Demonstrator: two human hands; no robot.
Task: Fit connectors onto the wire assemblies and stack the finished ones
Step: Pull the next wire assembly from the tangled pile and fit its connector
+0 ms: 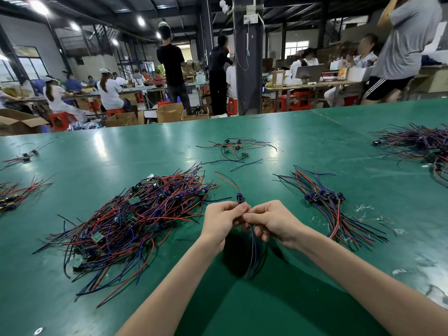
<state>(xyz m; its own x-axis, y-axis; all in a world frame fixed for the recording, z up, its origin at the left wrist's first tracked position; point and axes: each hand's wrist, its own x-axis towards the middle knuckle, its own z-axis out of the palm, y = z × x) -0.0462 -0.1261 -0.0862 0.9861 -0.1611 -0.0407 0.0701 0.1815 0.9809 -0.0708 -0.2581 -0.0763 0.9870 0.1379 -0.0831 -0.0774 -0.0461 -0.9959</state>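
Note:
My left hand (221,218) and my right hand (271,220) meet above the green table (278,141), both pinching one wire assembly. Its small blue connector (240,198) sticks up just above my fingertips, with a red and a dark wire arching away behind it. More wires (253,251) hang down below my hands. A big tangled pile of red and blue wire assemblies with small green boards (135,214) lies to the left. A neater stack with blue connectors side by side (324,197) lies to the right.
A small cluster of assemblies (234,147) lies farther back in the middle. Another large pile (421,144) sits at the far right, and small bunches (14,195) at the left edge. Beyond the table are people at benches, a dark pillar (247,69) and cardboard boxes.

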